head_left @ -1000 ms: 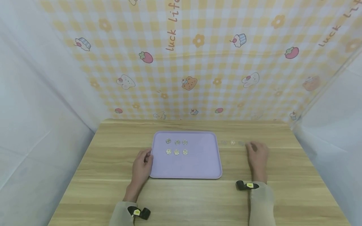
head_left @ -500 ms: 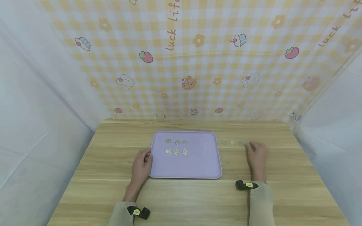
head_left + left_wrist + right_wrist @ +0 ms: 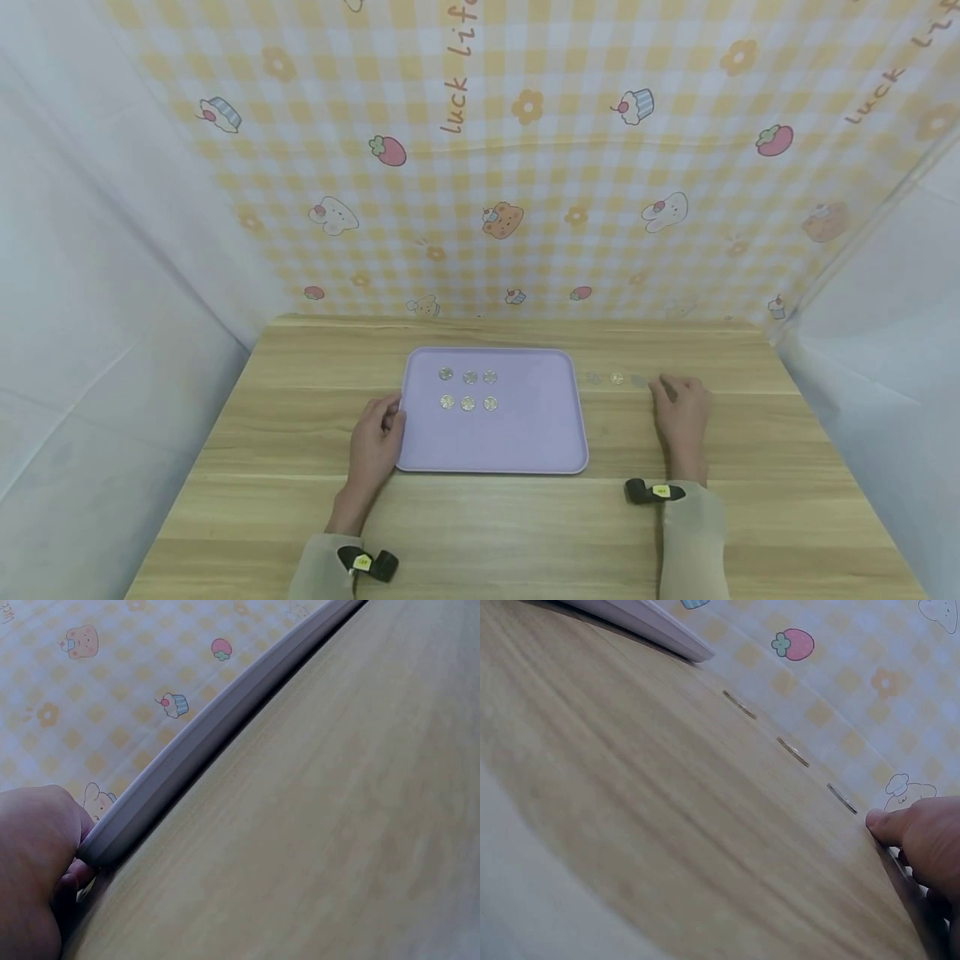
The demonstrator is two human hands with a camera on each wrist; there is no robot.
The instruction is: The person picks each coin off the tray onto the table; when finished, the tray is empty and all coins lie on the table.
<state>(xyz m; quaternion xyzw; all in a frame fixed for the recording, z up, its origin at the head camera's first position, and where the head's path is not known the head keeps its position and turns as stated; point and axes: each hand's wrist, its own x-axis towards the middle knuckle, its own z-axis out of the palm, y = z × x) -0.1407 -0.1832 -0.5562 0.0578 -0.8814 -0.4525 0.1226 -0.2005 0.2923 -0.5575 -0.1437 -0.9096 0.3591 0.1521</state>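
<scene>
At the left edge of a lilac tray [image 3: 525, 433], my left hand [image 3: 377, 442] grips the rim. The left wrist view shows the tray's side wall [image 3: 180, 757] running away from the fingers. Six coins lie in the tray as two short rows, among them a near-row coin [image 3: 468, 404]. Three coins line the table right of the tray, with a coin [image 3: 617, 378] in the middle. My right hand [image 3: 682, 417] rests on the table just past the last coin [image 3: 842, 798], fingers loosely bent. Its thumb tip is beside that coin; no held thing shows, though the palm side is hidden.
The wooden table [image 3: 510, 533] runs up to a yellow checked cloth [image 3: 555, 183] at the back. White sheets [image 3: 82, 333] hang on both sides. Each sleeve carries a small black wrist camera [image 3: 652, 492].
The right hand's thumb and index finger have parted slightly since a second ago. The left hand, tray and coins have stayed in place.
</scene>
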